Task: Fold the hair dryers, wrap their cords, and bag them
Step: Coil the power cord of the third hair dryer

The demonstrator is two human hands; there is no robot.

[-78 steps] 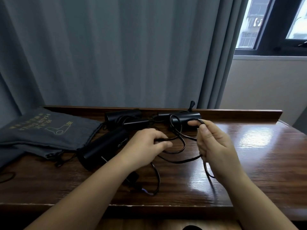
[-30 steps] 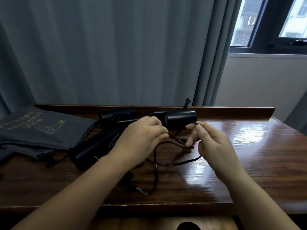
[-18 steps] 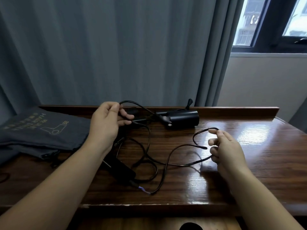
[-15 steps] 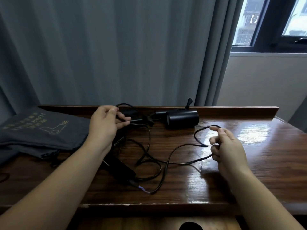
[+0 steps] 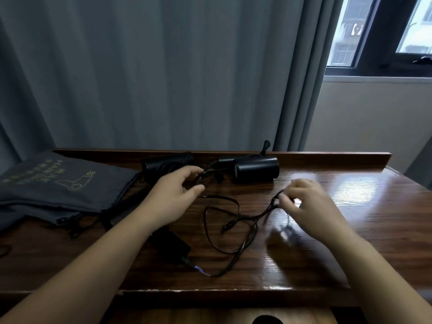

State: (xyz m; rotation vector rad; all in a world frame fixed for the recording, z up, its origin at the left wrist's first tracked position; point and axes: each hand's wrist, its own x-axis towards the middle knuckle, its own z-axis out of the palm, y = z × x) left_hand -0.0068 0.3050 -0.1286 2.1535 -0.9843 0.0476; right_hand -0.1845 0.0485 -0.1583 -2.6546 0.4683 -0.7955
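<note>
On a glossy dark wooden table [image 5: 350, 230], seen from a head-worn camera, a tangle of black cord [image 5: 230, 230] is being handled by two bare hands. One stretch of the cord is being pinched between the thumb and curled fingers of the left hand [image 5: 173, 195], close to where the cord is running up toward the hair dryers at the back of the table. Another stretch is being gripped by the curled fingers of the right hand [image 5: 306, 202], which is being blurred by motion, so the exact hold cannot be told. Between the two hands the cord is being left to sag in loose loops on the tabletop, with a low loop reaching toward the near edge.

A black hair dryer [image 5: 256, 169] is being shown lying on its side near the back rail, just beyond the hands, its round barrel end turned to the left. A second hair dryer [image 5: 168, 163] is being shown to its left, partly hidden behind the left hand. A further long black shape [image 5: 168, 242] is being covered in part by the left forearm.

A grey drawstring bag [image 5: 58, 183], printed with a hair dryer symbol, is lying flat at the left end of the table. Grey curtains [image 5: 163, 78] are hanging behind, and a window [image 5: 374, 31] is being shown at the upper right.
</note>
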